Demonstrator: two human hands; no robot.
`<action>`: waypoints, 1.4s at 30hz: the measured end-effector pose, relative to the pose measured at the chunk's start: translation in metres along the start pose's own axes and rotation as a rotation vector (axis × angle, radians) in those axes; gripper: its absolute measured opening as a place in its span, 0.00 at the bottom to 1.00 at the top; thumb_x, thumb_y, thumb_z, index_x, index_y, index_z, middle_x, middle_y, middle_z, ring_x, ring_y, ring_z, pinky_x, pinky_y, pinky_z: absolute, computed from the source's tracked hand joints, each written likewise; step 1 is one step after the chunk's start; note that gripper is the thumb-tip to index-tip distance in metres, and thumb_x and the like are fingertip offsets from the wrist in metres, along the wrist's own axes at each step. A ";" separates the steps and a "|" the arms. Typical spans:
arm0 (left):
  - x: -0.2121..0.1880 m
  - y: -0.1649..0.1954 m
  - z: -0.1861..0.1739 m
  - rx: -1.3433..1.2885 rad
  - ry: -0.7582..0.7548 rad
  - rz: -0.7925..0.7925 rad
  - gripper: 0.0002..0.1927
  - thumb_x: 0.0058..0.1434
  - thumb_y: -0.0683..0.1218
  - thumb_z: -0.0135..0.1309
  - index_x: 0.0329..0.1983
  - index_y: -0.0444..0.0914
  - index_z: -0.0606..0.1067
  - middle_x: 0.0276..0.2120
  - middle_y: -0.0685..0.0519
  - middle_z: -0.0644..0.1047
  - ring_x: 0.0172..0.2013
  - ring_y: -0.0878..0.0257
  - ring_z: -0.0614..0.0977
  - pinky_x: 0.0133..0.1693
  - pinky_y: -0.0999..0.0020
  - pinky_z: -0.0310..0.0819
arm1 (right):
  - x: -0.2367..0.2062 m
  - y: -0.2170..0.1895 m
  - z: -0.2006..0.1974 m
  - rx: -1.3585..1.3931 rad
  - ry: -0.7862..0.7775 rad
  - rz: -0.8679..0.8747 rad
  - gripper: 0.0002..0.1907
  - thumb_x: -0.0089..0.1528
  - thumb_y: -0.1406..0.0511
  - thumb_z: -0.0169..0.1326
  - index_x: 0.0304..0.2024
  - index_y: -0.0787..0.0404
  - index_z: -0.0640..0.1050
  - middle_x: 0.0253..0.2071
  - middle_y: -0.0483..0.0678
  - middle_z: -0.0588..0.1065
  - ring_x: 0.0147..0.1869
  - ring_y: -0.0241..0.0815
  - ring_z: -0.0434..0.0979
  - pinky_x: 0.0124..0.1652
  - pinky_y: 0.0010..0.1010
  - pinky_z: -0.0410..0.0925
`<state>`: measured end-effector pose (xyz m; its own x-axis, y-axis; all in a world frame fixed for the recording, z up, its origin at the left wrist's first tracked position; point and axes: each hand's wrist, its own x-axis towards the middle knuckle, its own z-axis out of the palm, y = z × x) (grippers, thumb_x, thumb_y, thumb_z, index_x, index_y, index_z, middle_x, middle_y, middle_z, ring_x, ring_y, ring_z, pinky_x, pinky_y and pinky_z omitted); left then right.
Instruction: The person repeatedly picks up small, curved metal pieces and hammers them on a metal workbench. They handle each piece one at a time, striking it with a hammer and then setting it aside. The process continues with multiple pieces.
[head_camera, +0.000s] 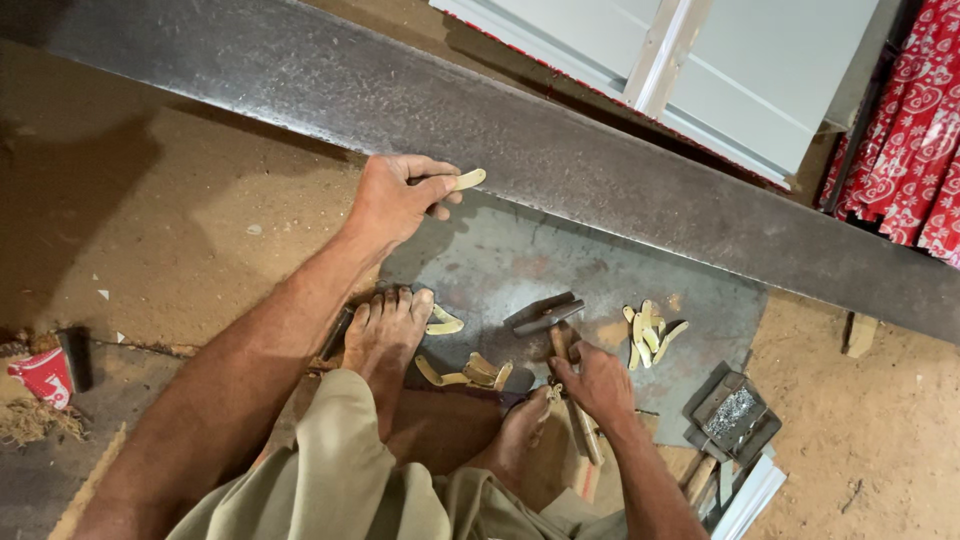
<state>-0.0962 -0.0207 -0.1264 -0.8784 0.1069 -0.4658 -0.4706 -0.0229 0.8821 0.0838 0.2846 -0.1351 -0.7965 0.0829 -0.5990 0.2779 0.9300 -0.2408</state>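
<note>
A small pale wooden piece (468, 179), flat and curved, was pinched between the thumb and curled fingers of the left hand (397, 197), held over the far edge of the grey metal plate (520, 262) where that plate met the long dark beam (560, 150). The right hand (598, 381) rested at the plate's near edge, fingers folded shut around the wooden handle of a hammer (553, 325) whose dark head lay on the plate — the lower handle was hidden beneath the hand. Two bare feet sat on the plate's near side, the left foot (385, 330) flat, the right foot (522, 425) partly covered by the wrist. Near the left foot's toes lay one pale piece (444, 324); between the feet a loose cluster (470, 372) of about four; right of the hammer head a pile (650, 335) of roughly six, overlapping and hard to count. Beyond the plate's right corner stood a small dark tray (735, 415) of tiny metal bits — too small to make out.
</note>
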 end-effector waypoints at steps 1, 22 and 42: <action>0.000 0.000 0.000 -0.009 0.004 -0.004 0.11 0.63 0.38 0.58 0.46 0.28 0.81 0.33 0.48 0.84 0.25 0.69 0.81 0.27 0.76 0.77 | 0.000 0.001 0.002 0.010 0.032 -0.031 0.21 0.57 0.51 0.61 0.36 0.63 0.79 0.32 0.63 0.79 0.40 0.65 0.80 0.41 0.53 0.70; -0.010 0.006 0.009 0.324 0.169 0.062 0.07 0.60 0.42 0.61 0.39 0.34 0.78 0.26 0.53 0.84 0.22 0.70 0.81 0.24 0.71 0.74 | 0.003 -0.076 -0.068 0.402 0.446 -0.303 0.16 0.69 0.57 0.49 0.45 0.65 0.73 0.23 0.51 0.75 0.19 0.47 0.74 0.17 0.36 0.69; -0.056 -0.021 -0.006 0.672 -0.086 0.581 0.08 0.56 0.37 0.57 0.36 0.42 0.82 0.51 0.38 0.79 0.50 0.50 0.79 0.46 0.65 0.79 | -0.019 0.011 0.036 0.233 0.060 -0.228 0.19 0.70 0.59 0.39 0.43 0.63 0.79 0.34 0.59 0.78 0.33 0.51 0.79 0.35 0.42 0.72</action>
<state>-0.0377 -0.0325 -0.1194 -0.9409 0.3348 0.0505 0.2191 0.4882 0.8448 0.1217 0.2805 -0.1541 -0.8806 -0.0910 -0.4650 0.1982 0.8207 -0.5359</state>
